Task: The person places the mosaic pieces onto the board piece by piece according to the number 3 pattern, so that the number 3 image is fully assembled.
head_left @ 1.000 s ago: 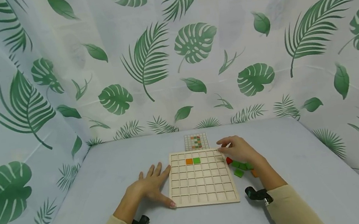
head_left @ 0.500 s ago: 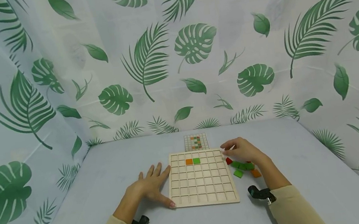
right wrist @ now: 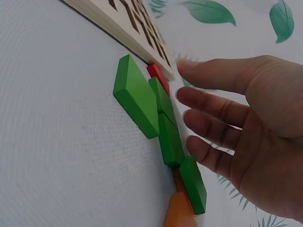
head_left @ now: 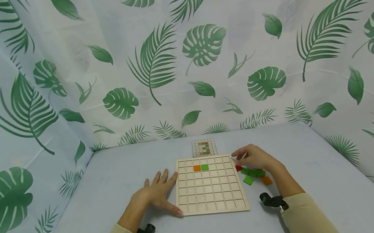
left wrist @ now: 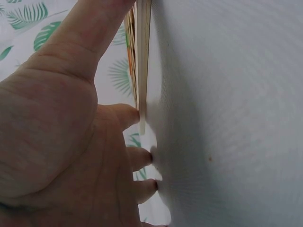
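Observation:
A wooden grid board (head_left: 209,192) lies on the table, with an orange tile (head_left: 197,168) and a green tile (head_left: 204,167) side by side in its second row. My left hand (head_left: 159,193) is spread along the board's left edge, the thumb at the near corner. In the left wrist view the thumb and index finger touch the board's side (left wrist: 143,71). My right hand (head_left: 254,158) hovers by the far right corner, fingers loosely bent with nothing between them. Under it lie a red piece (right wrist: 158,76), several green tiles (right wrist: 137,97) and orange pieces (right wrist: 181,210).
Behind the board lies a small pattern card (head_left: 204,148) showing a grid with orange, green and red squares. Leaf-printed curtains (head_left: 162,64) rise at the back and sides of the white-covered table (head_left: 122,164). Each wrist carries a black camera (head_left: 270,200).
My right hand has drawn back slightly to the right, away from the board's corner, uncovering more of the loose pieces. The left hand and the board stay put.

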